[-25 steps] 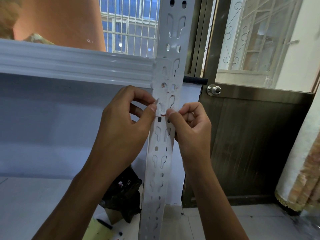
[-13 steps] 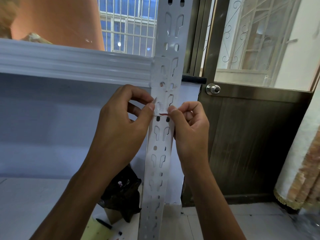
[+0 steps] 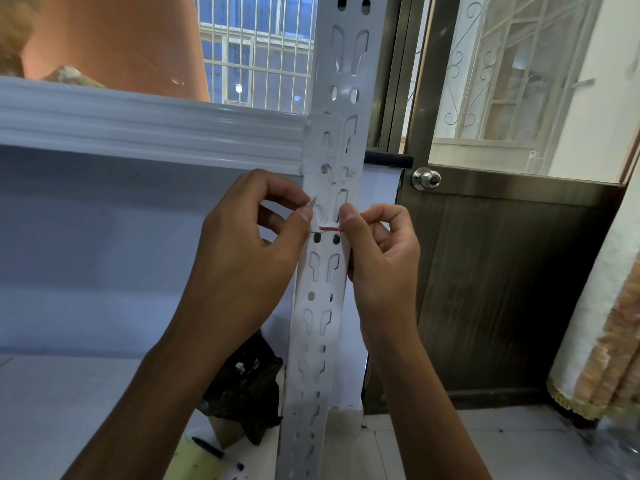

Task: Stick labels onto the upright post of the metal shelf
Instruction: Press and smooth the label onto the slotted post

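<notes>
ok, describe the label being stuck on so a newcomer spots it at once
Find the white slotted post left of the brown door, where the shelf beam meets it. Just below that joint, the left hand and right hand pinch a small pale label across the post. Its thin red lower edge sets it apart from the bare slots around it.

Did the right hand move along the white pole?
No. The right hand still pinches the label just above the same pair of oval holes in the post.
</notes>
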